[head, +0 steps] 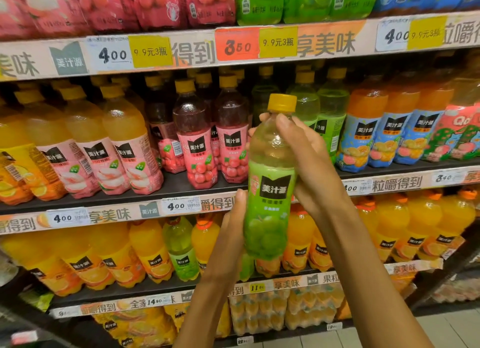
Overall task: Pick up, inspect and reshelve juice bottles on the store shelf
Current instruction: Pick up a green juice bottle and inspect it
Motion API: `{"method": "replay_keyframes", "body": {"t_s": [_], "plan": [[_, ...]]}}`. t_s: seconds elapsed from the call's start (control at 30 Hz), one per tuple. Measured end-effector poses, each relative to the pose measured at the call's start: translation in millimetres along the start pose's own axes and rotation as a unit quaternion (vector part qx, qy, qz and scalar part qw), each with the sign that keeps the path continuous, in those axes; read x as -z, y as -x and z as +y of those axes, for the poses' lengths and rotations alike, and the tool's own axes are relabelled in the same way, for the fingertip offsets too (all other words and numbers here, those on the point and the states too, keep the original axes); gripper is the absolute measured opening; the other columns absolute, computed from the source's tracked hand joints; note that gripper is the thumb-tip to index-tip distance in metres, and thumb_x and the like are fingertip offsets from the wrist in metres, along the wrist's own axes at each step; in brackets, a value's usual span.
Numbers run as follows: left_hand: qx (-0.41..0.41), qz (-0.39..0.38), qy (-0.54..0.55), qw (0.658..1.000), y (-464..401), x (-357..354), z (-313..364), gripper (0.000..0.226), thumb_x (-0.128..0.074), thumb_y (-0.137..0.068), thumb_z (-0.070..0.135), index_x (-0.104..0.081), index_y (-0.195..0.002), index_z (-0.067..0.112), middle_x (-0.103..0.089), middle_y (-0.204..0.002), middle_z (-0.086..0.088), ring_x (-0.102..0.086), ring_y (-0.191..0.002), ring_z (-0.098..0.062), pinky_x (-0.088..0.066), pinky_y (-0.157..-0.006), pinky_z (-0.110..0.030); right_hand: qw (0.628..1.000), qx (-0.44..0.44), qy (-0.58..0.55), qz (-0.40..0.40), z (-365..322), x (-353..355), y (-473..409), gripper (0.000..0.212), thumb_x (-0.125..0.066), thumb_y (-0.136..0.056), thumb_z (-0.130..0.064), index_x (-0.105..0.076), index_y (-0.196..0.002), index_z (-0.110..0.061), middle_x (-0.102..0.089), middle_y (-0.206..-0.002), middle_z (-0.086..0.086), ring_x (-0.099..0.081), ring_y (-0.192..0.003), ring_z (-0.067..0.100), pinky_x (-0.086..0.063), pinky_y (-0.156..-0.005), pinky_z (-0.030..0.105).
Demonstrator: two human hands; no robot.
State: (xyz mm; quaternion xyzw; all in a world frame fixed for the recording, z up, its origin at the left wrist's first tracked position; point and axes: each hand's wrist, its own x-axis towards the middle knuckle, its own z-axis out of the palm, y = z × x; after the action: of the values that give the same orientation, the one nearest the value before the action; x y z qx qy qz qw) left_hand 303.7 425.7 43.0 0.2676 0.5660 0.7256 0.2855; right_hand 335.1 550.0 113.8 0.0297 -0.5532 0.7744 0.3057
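A green grape juice bottle [270,181] with a yellow cap and green label is held upright in front of the middle shelf, label facing me. My right hand [309,160] grips its upper half, fingers wrapped behind the neck and thumb across the front. My left hand [233,217] holds the lower label from the left, thumb on the front, the other fingers hidden behind the bottle. Behind the bottle, more green bottles [330,113] stand on the middle shelf [181,186].
The middle shelf carries yellow-and-pink peach bottles [124,145], dark red bottles [197,139] and orange bottles with blue labels [363,129]. Orange juice bottles [150,251] fill the shelf below. Wrapped multipacks [161,4] line the top shelf. Price strips [176,206] run along the shelf edges.
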Motion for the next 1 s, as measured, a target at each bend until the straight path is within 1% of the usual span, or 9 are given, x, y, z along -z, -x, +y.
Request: {"method": "replay_keyframes", "body": {"t_s": [0.13, 0.23, 0.33, 0.5, 0.6, 0.7, 0.8, 0.93, 1.0], "plan": [[-0.016, 0.018, -0.013, 1.000, 1, -3, -2, 0.059, -0.051, -0.074, 0.071, -0.067, -0.112, 0.029, -0.072, -0.107, -0.001, -0.068, -0.101, -0.018, -0.056, -0.080, -0.031, 0.999, -0.008, 0.028, 0.019, 0, -4, 1, 0.025, -0.059, -0.088, -0.038, -0.067, -0.100, -0.018, -0.071, -0.085, -0.004, -0.066, -0.080, 0.007, -0.052, -0.069, 0.022], [0.023, -0.023, 0.060, 0.998, 3, 0, 1, 0.065, -0.052, -0.074, 0.072, -0.070, -0.108, 0.020, -0.073, -0.094, -0.012, -0.070, -0.080, -0.025, -0.055, -0.066, -0.033, 1.000, -0.021, 0.018, -0.016, -2, 2, 1, 0.024, -0.058, -0.089, -0.036, -0.067, -0.102, -0.017, -0.070, -0.091, -0.001, -0.066, -0.085, 0.011, -0.053, -0.073, 0.024], [0.035, -0.039, 0.078, 0.996, 4, -3, -3, 0.073, -0.052, -0.068, 0.073, -0.070, -0.106, 0.014, -0.071, -0.089, -0.017, -0.069, -0.072, -0.027, -0.054, -0.064, -0.034, 0.998, -0.046, 0.001, -0.033, -4, 3, 1, 0.029, -0.064, -0.084, -0.035, -0.067, -0.105, -0.015, -0.071, -0.097, 0.007, -0.069, -0.090, 0.020, -0.055, -0.074, 0.030], [0.030, -0.027, 0.019, 0.999, 0, -8, -8, 0.069, -0.049, -0.067, 0.077, -0.073, -0.102, 0.022, -0.074, -0.095, -0.014, -0.071, -0.083, -0.027, -0.056, -0.076, -0.039, 1.000, -0.029, 0.003, 0.005, 2, 5, 1, 0.027, -0.063, -0.081, -0.029, -0.068, -0.103, -0.013, -0.066, -0.095, 0.012, -0.062, -0.088, 0.029, -0.052, -0.077, 0.039], [0.004, -0.022, 0.001, 1.000, -2, -6, -7, 0.058, -0.041, -0.076, 0.071, -0.072, -0.103, 0.030, -0.074, -0.103, -0.004, -0.069, -0.098, -0.019, -0.056, -0.082, -0.031, 1.000, 0.011, -0.009, 0.021, 0, 8, 1, 0.031, -0.068, -0.075, -0.032, -0.068, -0.100, -0.014, -0.065, -0.094, 0.012, -0.059, -0.087, 0.030, -0.051, -0.075, 0.037], [-0.045, -0.075, -0.036, 0.995, -7, -2, -1, 0.044, -0.057, -0.083, 0.053, -0.060, -0.119, 0.028, -0.069, -0.114, -0.002, -0.065, -0.108, -0.016, -0.054, -0.087, -0.029, 0.998, 0.064, 0.009, 0.006, -5, 13, -1, 0.032, -0.064, -0.079, -0.029, -0.062, -0.106, -0.011, -0.067, -0.094, 0.009, -0.063, -0.082, 0.025, -0.054, -0.071, 0.034], [-0.085, -0.108, -0.042, 0.990, -14, 0, 1, 0.045, -0.067, -0.073, 0.032, -0.056, -0.117, 0.032, -0.069, -0.112, 0.004, -0.066, -0.104, -0.013, -0.054, -0.079, -0.024, 0.997, 0.076, -0.003, -0.012, -8, 16, -8, 0.025, -0.053, -0.087, -0.020, -0.059, -0.110, -0.010, -0.070, -0.094, 0.006, -0.068, -0.082, 0.020, -0.056, -0.071, 0.032], [-0.127, -0.043, -0.038, 0.990, -28, -10, -5, 0.048, -0.072, -0.076, 0.023, -0.054, -0.119, 0.032, -0.069, -0.109, 0.011, -0.066, -0.099, -0.005, -0.052, -0.074, -0.016, 0.989, 0.100, 0.102, 0.033, -11, 15, -16, 0.043, -0.062, -0.081, -0.034, -0.054, -0.119, -0.016, -0.065, -0.116, 0.001, -0.062, -0.106, 0.015, -0.050, -0.086, 0.028], [-0.141, -0.006, -0.044, 0.989, -40, -13, -10, 0.049, -0.070, -0.080, 0.014, -0.052, -0.122, 0.031, -0.069, -0.108, 0.015, -0.066, -0.098, -0.002, -0.051, -0.075, -0.013, 0.974, 0.115, 0.183, 0.062, -7, 12, -17, 0.049, -0.065, -0.082, -0.033, -0.049, -0.125, -0.016, -0.061, -0.117, -0.006, -0.059, -0.111, 0.007, -0.047, -0.091, 0.023]]}}
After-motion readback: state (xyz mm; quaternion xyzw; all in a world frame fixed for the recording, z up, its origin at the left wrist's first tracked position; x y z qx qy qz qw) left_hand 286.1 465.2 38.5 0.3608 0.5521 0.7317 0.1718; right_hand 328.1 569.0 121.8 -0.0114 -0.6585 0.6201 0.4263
